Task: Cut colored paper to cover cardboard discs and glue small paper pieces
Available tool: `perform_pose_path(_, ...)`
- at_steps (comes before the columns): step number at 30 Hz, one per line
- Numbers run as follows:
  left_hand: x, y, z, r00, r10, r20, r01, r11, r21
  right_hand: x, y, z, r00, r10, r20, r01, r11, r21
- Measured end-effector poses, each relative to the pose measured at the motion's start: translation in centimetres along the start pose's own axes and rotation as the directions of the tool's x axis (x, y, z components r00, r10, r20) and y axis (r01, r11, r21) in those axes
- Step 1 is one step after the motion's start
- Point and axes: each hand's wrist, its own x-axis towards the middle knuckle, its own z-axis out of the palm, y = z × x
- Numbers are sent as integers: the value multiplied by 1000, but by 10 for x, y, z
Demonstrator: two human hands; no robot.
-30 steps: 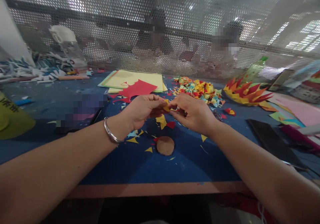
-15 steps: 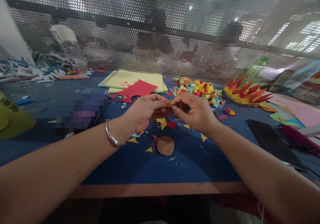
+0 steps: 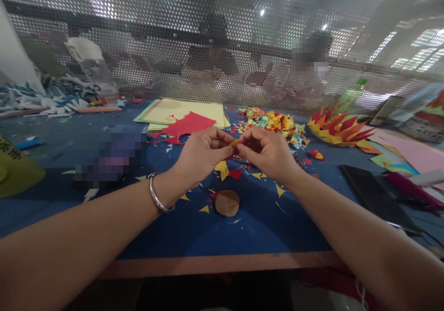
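Between the fingertips of both hands is a small yellow paper piece [image 3: 235, 142], held above the blue table. My left hand [image 3: 204, 151], with a silver bangle on its wrist, pinches the piece's left end. At the other end, the fingers of my right hand [image 3: 267, 150] are closed on it. Below the hands lie yellow paper scraps [image 3: 222, 168], a red paper scrap [image 3: 235, 174] and a round brown disc [image 3: 227, 203]. Beyond the left hand, a cut red sheet [image 3: 189, 126] rests on a stack of pale yellow paper [image 3: 201, 107].
A heap of colourful paper bits [image 3: 277, 121] sits behind my right hand. Further right are a spiky red-and-yellow paper piece [image 3: 342, 128], a green-capped bottle [image 3: 350, 96] and a black flat case [image 3: 376, 197]. A blurred-out device [image 3: 113, 158] lies left. Perforated metal screen [image 3: 156, 56] stands behind.
The left fingers have shifted slightly around the yellow paper piece, and both hands still hold it. The whole view has moved a little.
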Motion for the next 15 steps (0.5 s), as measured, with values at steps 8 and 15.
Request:
perform_pose_path(8, 1, 0, -3, 995, 100, 9, -99, 961, 257, 0, 0, 0, 1000, -14, -1, 14, 997, -76)
perform_pose_path(15, -1, 2, -5, 990, 130, 53, -141, 910, 389, -1, 1, 0, 1000, -22, -2, 21, 996, -91)
